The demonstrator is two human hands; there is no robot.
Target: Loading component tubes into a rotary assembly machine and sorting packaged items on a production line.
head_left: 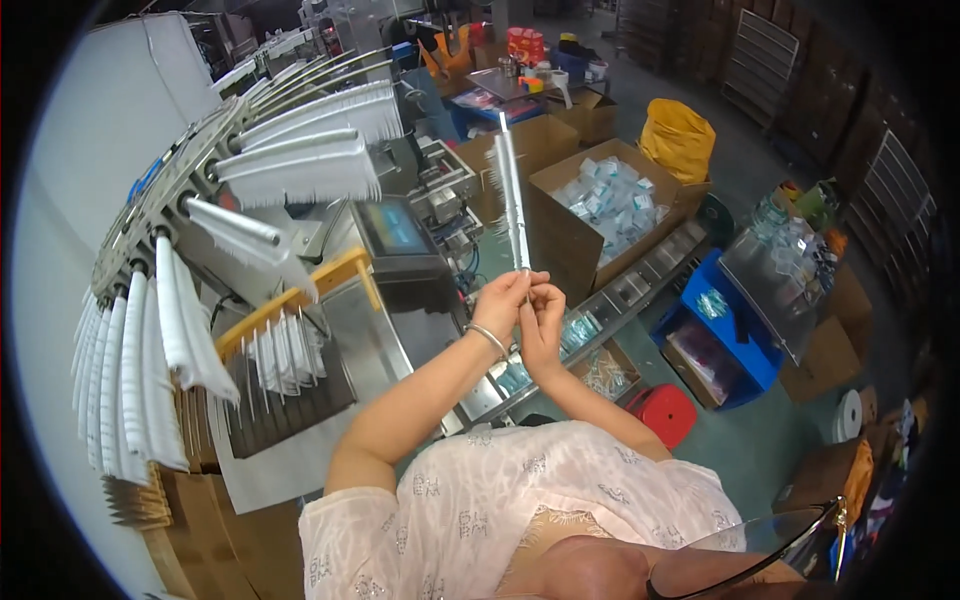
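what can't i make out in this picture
All in the head view:
- Lower end of the white strip: hidden by the left hand and right hand.
- Details on the screen: too small and blurred.
- Bottom of the cardboard box: covered by packets.
- Rest of the glasses: cut off by the lower edge.

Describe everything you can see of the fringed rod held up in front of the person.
The fringed rod is long, slender and straight, mostly silvery white, with a metallic-looking sheen. Fine, pale bristle-like fringe sticks out along its left side, while its tip is bare. It points up and away from the person, leaning slightly left in the picture, with an open carton behind and right of it. The left hand and right hand meet at its lower end, which the fingers hide.
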